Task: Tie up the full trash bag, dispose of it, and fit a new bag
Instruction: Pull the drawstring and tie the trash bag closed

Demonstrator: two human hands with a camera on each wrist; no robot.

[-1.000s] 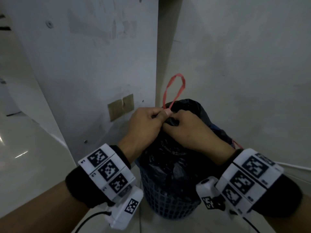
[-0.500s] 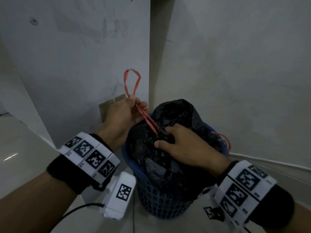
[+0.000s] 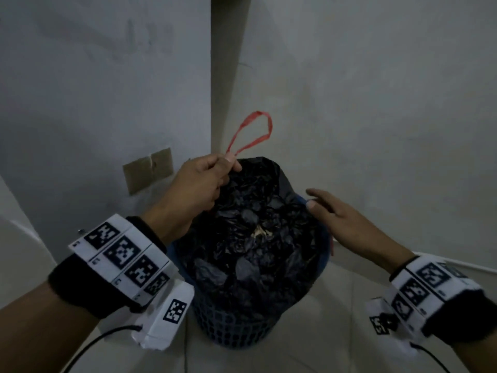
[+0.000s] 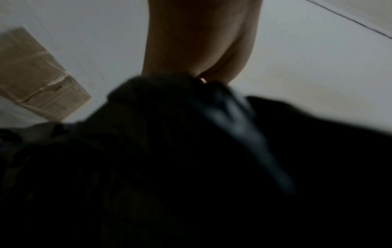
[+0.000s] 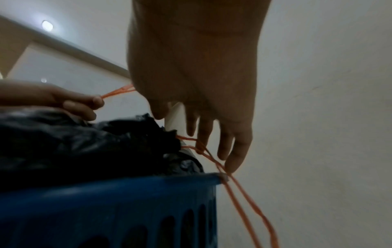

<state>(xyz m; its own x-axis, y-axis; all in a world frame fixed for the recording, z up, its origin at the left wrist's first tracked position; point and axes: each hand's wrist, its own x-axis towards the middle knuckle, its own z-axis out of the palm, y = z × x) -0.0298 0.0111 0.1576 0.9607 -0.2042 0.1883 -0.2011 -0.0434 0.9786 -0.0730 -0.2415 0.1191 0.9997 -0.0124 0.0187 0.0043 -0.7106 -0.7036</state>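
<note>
A full black trash bag (image 3: 250, 232) sits in a blue mesh bin (image 3: 234, 327) in the wall corner. My left hand (image 3: 204, 181) pinches one red drawstring loop (image 3: 252, 135) at the bag's far left edge, and the loop stands up above the fingers. My right hand (image 3: 336, 211) hovers at the bin's right rim with straight fingers. In the right wrist view its fingertips (image 5: 231, 164) reach down beside the second red drawstring (image 5: 239, 189), which hangs over the blue rim (image 5: 127, 182). The left wrist view is mostly dark bag (image 4: 191, 167).
Two grey walls meet right behind the bin. A brown taped patch (image 3: 148, 170) is on the left wall near the floor. Pale tiled floor (image 3: 322, 332) lies around the bin, and a thin cable (image 3: 457, 265) runs along the right wall's base.
My right hand let go of the bag's top and moved right to the bin's rim. My left hand, still pinching the red loop, moved back over the bag's edge.
</note>
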